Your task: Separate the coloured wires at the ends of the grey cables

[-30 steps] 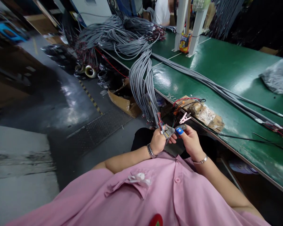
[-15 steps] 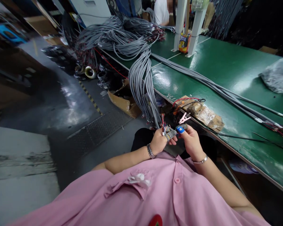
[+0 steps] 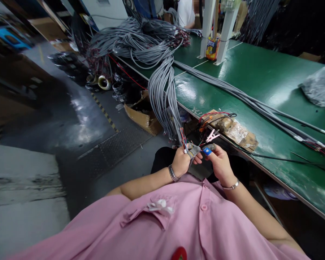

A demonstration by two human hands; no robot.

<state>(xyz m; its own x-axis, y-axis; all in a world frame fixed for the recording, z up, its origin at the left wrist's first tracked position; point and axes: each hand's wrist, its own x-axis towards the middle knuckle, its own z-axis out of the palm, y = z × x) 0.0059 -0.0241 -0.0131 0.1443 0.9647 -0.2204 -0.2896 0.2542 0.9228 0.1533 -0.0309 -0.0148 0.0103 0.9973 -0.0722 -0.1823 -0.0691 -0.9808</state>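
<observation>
My left hand [image 3: 182,161] is closed around the end of a grey cable, whose thin coloured wires [image 3: 183,139] fan out above the fist. Grey covers wrap some of its fingers. Close on the right, my right hand [image 3: 219,159] is pinched, with blue tape on the thumb and a grey cover on a finger. Its fingertips meet near the left hand's, at the wire ends; what lies between them is too small to make out. Just above the right hand, a pale pink clip [image 3: 212,136] sits at the table edge. A bundle of grey cables [image 3: 164,85] hangs over the edge beyond the left hand.
The green table [image 3: 256,77] runs along the right, with long grey cables [image 3: 233,92] across it. A taped cardboard piece [image 3: 238,133] lies at its edge. An open cardboard box [image 3: 142,119] stands on the floor. A plastic bag [image 3: 321,86] lies at right; a person [image 3: 186,14] sits behind.
The coloured wires in my left hand have tilted left, and that hand has turned slightly. My right hand has barely moved.
</observation>
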